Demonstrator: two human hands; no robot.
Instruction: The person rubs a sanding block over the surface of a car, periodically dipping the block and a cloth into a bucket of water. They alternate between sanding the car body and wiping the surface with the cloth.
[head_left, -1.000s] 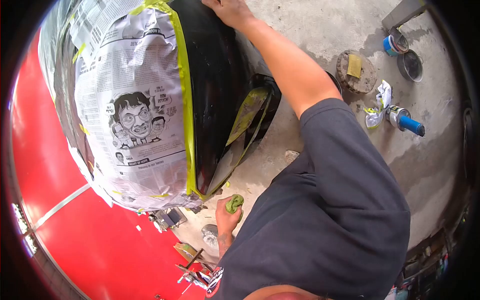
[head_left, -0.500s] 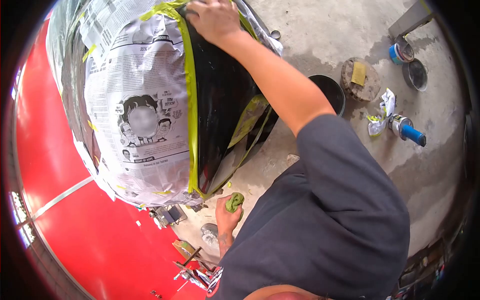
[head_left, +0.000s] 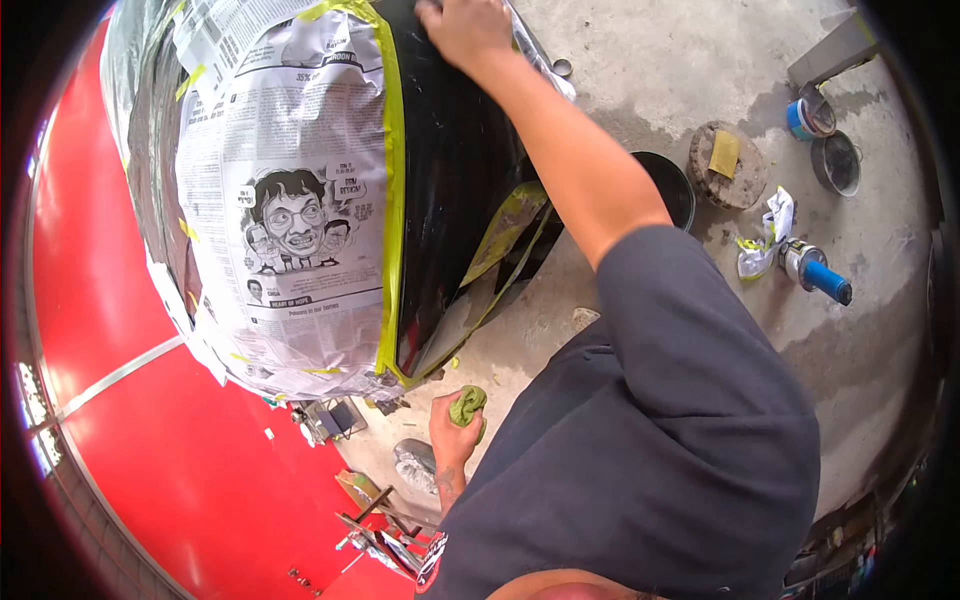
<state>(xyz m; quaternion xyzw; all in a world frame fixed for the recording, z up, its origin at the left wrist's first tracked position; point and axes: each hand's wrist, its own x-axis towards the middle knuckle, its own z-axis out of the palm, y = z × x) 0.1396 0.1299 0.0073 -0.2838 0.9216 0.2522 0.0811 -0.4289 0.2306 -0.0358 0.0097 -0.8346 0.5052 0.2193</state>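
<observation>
My right hand (head_left: 466,32) is at the top edge, over the upper part of a glossy black panel (head_left: 440,160). Its fingers are curled, partly cut off by the frame, and what they hold cannot be made out. Low in the view, beneath the panel's lower corner, my left hand (head_left: 450,430) is closed around a crumpled green cloth (head_left: 467,405). Yellow-green tape (head_left: 392,190) runs along the panel's left edge and joins it to newspaper (head_left: 210,200) covering the rounded body beside it.
On the concrete floor at the right are a black bucket (head_left: 662,188), a round block (head_left: 712,190) with a yellow sheet (head_left: 724,155), a can with a blue roll (head_left: 815,275), a blue tin (head_left: 800,120) and a dark bowl (head_left: 836,163). A red surface (head_left: 200,450) lies at the left.
My right hand has shifted right and up along the black panel. My left hand still grips the green cloth, almost unmoved. The view has shifted slightly.
</observation>
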